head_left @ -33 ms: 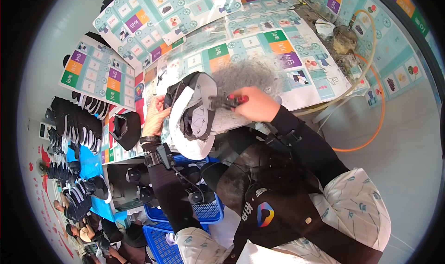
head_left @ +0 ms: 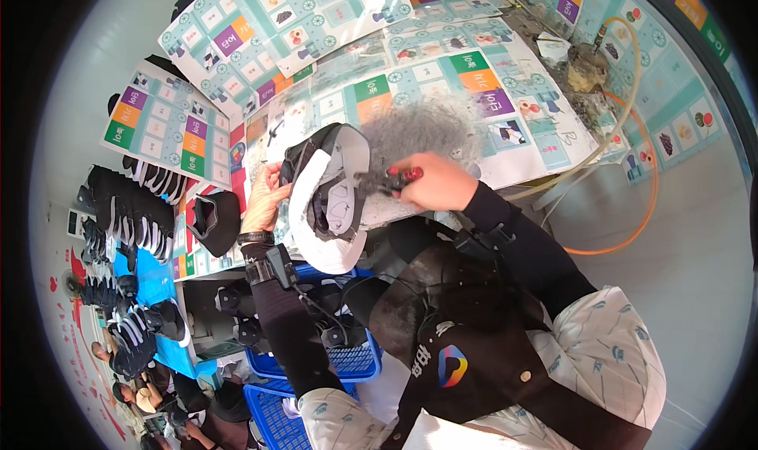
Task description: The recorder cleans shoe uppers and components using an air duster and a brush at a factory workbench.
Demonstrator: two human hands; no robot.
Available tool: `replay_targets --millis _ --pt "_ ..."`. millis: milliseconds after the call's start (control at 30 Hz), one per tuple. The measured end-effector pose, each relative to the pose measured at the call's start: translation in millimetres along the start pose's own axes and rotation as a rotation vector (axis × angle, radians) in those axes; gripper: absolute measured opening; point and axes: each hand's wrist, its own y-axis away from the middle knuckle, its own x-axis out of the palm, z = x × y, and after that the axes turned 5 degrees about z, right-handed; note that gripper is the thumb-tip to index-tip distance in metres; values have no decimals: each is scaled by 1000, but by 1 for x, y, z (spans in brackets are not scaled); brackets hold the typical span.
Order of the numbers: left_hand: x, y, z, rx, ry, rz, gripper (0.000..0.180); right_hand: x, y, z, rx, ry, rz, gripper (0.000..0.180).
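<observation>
Near the table's front edge I hold up a curved black, white and grey piece [head_left: 300, 213], cap-like in outline, tilted on its side. Its exact kind cannot be made out. A broad white band runs round its left and lower side, with a grey inner part beside a dark hollow. My left hand [head_left: 264, 201] grips its left edge, fingertips closed on the black part. Wrapped round a short black tool with red parts [head_left: 404, 174] is my right hand [head_left: 442, 183]. The tool's dark head is beside the grey part; whether they touch cannot be told.
Printed sheets [head_left: 426, 71] cover the table, with a grey-stained patch [head_left: 422, 138]. A black piece [head_left: 217, 223] lies left of my left hand. Blue baskets [head_left: 367, 363] stand below; stacked black-and-white pieces [head_left: 130, 205] stand left. An orange hose [head_left: 651, 189] hangs right. People [head_left: 150, 391] work at lower left.
My right hand and the tool have shifted slightly, and the tool's head sits a little lower. My left hand and the held piece stay almost still.
</observation>
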Motion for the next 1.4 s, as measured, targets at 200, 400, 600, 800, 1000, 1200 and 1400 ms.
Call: replay_targets --millis 200,400,600,800,1000,1200,1400 --pt "-1 -11 10 40 418 -272 43 4 11 -7 -68 -135 53 25" --pt "44 -22 -23 26 -183 -381 35 -12 22 -5 63 -130 31 35" --pt "46 -31 -42 129 -166 -359 38 -28 30 -6 -103 -222 -145 26" --pt "69 -65 3 240 -304 -403 31 -38 2 -3 64 -12 -48 23" --pt "69 -55 -7 242 -346 -394 29 -25 -35 -12 -11 128 -139 27" --pt "68 -53 -6 209 -323 -401 30 -16 -38 -20 -81 32 -43 33" --pt "59 -56 9 248 -291 -375 31 -23 -22 0 -2 49 90 37"
